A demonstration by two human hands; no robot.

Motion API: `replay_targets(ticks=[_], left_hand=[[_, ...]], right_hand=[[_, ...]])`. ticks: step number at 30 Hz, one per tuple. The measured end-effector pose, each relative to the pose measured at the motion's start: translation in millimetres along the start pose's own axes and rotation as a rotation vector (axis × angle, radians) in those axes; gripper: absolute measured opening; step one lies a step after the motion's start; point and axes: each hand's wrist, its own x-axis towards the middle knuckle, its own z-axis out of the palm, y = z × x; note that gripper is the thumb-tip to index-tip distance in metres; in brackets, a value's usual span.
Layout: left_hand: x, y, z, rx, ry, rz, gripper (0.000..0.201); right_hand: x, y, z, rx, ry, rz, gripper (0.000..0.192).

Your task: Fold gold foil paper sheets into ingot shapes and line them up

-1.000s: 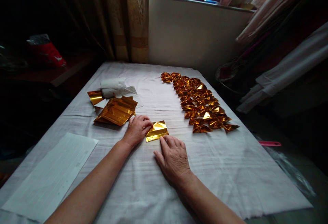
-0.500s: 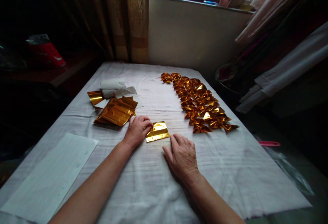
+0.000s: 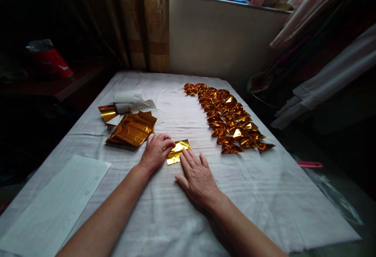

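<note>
A small folded piece of gold foil paper (image 3: 179, 146) lies on the white cloth in front of me, creased across its width. My left hand (image 3: 157, 150) is at its left edge, fingers bent together and gripping that side. Flat over the paper's lower right part rests my right hand (image 3: 196, 172), its fingers stretched out and the thumb apart. Just beyond my left hand is a stack of gold foil sheets (image 3: 133, 127). On the right stand rows of folded gold foil pieces (image 3: 225, 118), pointed at their ends.
White cloth (image 3: 258, 206) covers the table. A roll of white paper (image 3: 127, 98) sits behind the foil stack, and a lined paper sheet (image 3: 58, 202) lies at left. A red container (image 3: 53, 61) stands on a side surface. Clothes (image 3: 337, 76) hang at right.
My right hand has moved left and slightly up, from beside the foil paper onto its right part. My left hand stays at the paper's left edge.
</note>
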Motion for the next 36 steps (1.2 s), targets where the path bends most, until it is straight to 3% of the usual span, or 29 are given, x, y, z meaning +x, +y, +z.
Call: replay_targets(ticks=[3,9,14,19,24,28,36], left_hand=[[0.1,-0.3,1.5,0.024,0.011,0.017,0.016],[-2.3,-1.7,1.1,0.061,0.012,0.035,0.02],[-20.0,10.4,-9.3,0.105,0.129,0.127,0.023],[-40.3,26.6,-13.5,0.14,0.03,0.29,0.023],[-43.2,29.4,-11.2,0.23,-0.013,0.243,0.02],[-39.5,32.2,-12.5,0.318,-0.002,0.286,0.017],[-36.0,31.5,-10.5,0.336,-0.001,0.229,0.026]], right_hand=[[-2.7,6.8,-0.5,-0.024,0.004,0.083,0.063],[-2.6,7.3,0.5,-0.036,0.01,0.095,0.062],[-2.0,8.1,2.8,-0.045,0.033,0.087,0.061],[-0.7,6.8,-0.9,-0.038,0.053,0.081,0.061],[6.2,15.0,-15.7,-0.018,0.078,0.02,0.045],[15.2,29.8,-25.9,0.007,0.104,-0.069,0.026],[25.2,48.3,-24.1,0.058,0.178,-0.087,0.018]])
